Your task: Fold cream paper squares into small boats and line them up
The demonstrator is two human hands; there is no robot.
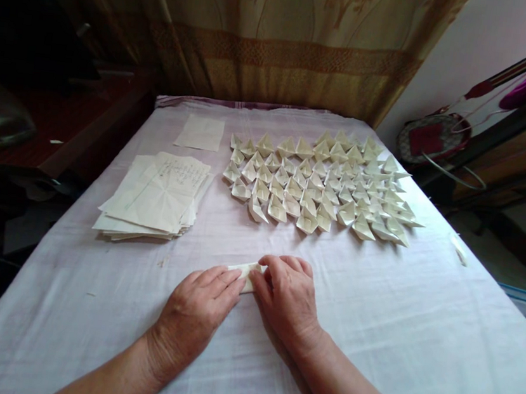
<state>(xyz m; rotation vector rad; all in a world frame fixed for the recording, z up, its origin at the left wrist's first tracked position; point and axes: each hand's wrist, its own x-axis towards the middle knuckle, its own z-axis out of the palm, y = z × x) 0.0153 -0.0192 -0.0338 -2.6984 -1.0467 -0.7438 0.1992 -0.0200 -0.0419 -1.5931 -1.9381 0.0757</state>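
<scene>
A small folded piece of cream paper (246,273) lies on the white cloth near the front middle. My left hand (195,313) presses on its left end with the fingers together. My right hand (285,295) covers its right end, fingers curled down over it. Most of the paper is hidden under both hands. Beyond them, several rows of folded paper boats (322,182) sit side by side on the cloth.
A stack of flat paper sheets (154,200) lies at the left, with a single sheet (200,132) behind it. The cloth-covered table (417,344) fills the view. A curtain (282,39) hangs at the back. Dark furniture stands left, a shelf right.
</scene>
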